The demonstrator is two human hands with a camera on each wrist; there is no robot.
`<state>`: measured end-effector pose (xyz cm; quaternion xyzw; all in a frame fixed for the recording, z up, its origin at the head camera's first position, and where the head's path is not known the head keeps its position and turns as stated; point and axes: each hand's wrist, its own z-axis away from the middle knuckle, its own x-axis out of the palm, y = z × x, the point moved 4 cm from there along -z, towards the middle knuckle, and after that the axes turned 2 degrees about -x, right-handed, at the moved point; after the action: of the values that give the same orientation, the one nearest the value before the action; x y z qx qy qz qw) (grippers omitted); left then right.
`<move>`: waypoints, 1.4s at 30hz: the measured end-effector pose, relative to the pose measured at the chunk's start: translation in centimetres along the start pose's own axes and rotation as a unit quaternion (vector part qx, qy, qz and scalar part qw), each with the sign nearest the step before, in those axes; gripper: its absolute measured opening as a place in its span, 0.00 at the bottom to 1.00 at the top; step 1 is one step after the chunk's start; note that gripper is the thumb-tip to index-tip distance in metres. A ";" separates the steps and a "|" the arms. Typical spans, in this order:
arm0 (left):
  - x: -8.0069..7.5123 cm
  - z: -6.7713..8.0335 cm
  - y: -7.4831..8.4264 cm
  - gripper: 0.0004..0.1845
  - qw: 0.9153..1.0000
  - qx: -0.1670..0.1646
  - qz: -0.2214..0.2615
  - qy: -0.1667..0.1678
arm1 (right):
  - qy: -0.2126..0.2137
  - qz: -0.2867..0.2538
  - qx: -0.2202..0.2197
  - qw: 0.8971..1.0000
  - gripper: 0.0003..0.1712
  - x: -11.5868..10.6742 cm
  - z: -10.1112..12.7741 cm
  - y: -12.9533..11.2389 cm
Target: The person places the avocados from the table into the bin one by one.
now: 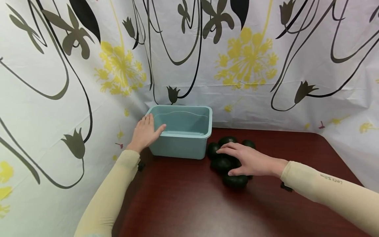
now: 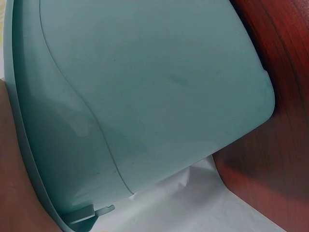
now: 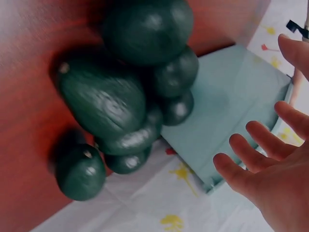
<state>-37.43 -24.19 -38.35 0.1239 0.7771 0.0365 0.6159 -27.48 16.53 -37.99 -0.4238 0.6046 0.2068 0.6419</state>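
A pile of several dark green avocados (image 1: pixel 220 165) lies on the table beside a light blue-green plastic bin (image 1: pixel 179 147). My right hand (image 1: pixel 251 159) is over the pile with its fingers spread and relaxed. In the right wrist view a gap shows between that hand (image 3: pixel 270 179) and the avocados (image 3: pixel 104 99), and nothing is in its grasp. At the bin's left end my left hand (image 1: pixel 145 133) rests on the rim, fingers straight and thumb out over the front edge. The left wrist view shows mostly the bin's outer wall (image 2: pixel 159 87), with little of the hand.
The dark reddish-brown wooden table (image 1: pixel 177 197) extends in front of the bin and to the right. A white cloth (image 1: pixel 242 105) printed with yellow and grey flowers hangs behind the table and along its left side.
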 end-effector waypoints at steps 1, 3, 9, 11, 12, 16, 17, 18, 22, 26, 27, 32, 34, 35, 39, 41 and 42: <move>0.0 0.0 0.0 0.61 1.000 -0.001 0.000 0.000 | 0.001 -0.001 0.002 1.000 0.44 0.2 0.2 0.0; -0.1 -0.1 -0.1 0.61 1.000 -0.002 0.002 0.000 | 0.002 -0.005 0.006 1.000 0.44 0.7 0.6 0.2; -0.1 -0.1 -0.1 0.62 1.000 -0.005 -0.001 -0.002 | -0.007 -0.020 0.013 1.000 0.44 2.3 1.7 0.7; 0.0 -0.1 -0.2 0.62 1.000 -0.006 -0.002 -0.003 | -0.011 -0.020 0.016 1.000 0.44 2.7 2.0 0.8; 0.0 -0.1 -0.2 0.62 1.000 -0.005 -0.002 -0.003 | -0.013 -0.019 0.017 1.000 0.44 2.9 2.1 0.9; 0.0 -0.1 -0.2 0.61 1.000 -0.005 0.001 -0.004 | -0.013 -0.017 0.020 1.000 0.43 3.6 2.4 1.3; 0.0 -0.1 -0.2 0.62 1.000 -0.005 0.001 -0.004 | -0.012 -0.017 0.021 1.000 0.43 3.8 2.5 1.4; 0.0 -0.1 -0.2 0.61 1.000 -0.005 0.001 -0.004 | -0.012 -0.017 0.021 1.000 0.43 3.9 2.6 1.4; 0.0 -0.2 -0.2 0.61 1.000 -0.005 0.001 -0.001 | -0.016 -0.023 0.021 0.999 0.42 4.4 2.7 1.7; 0.1 -0.2 -0.3 0.61 1.000 -0.005 0.002 0.000 | -0.028 -0.028 0.029 0.999 0.41 5.1 2.9 1.9; 0.1 -0.2 -0.3 0.61 1.000 -0.006 0.001 0.000 | -0.031 -0.030 0.030 0.999 0.40 5.2 2.9 1.9; 0.1 -0.1 -0.3 0.61 1.000 -0.007 -0.002 -0.002 | -0.042 -0.030 0.031 0.998 0.39 6.1 3.2 2.0; 0.1 -0.1 -0.3 0.61 1.000 -0.007 -0.003 -0.002 | -0.042 -0.027 0.030 0.998 0.38 6.4 3.3 2.0; 0.1 -0.1 -0.3 0.61 1.000 -0.007 -0.002 -0.002 | -0.040 -0.024 0.030 0.998 0.38 6.5 3.3 2.0; 0.1 -0.1 -0.2 0.62 1.000 -0.006 -0.002 0.002 | -0.032 -0.017 0.027 0.999 0.37 6.6 3.2 2.0; 0.0 -0.2 -0.2 0.62 1.000 -0.006 -0.001 0.002 | -0.030 -0.016 0.026 0.999 0.36 6.6 3.2 2.0; 0.0 -0.2 -0.3 0.62 1.000 -0.007 -0.001 0.002 | -0.030 -0.015 0.025 0.999 0.36 6.7 3.2 2.0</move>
<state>-37.63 -24.41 -38.42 0.1188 0.7781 0.0417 0.6154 -25.84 18.52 -45.21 -0.4104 0.5834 0.1945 0.6733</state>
